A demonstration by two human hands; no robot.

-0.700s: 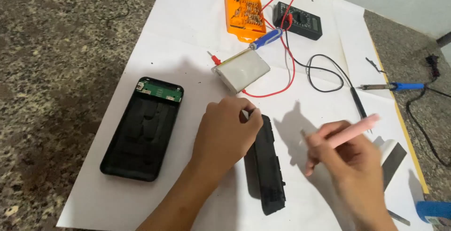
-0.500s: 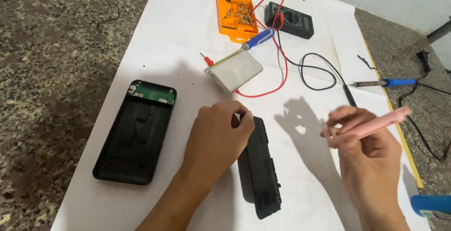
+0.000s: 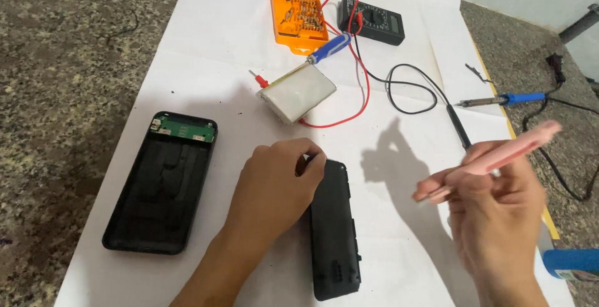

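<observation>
Black multimeter (image 3: 370, 20) with grey screen sits beside the orange case (image 3: 298, 14).

R hand (image 3: 499, 213) w/ pink tool (image 3: 499, 154) now higher, further right

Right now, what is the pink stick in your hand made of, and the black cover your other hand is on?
The pink tool in the right hand looks like smooth plastic: even colour, soft sheen, though it is blurred. The black cover under the left hand looks like matte moulded plastic, with dull surfaces and little moulded notches along its edge. Both are guesses from looks alone.
</observation>
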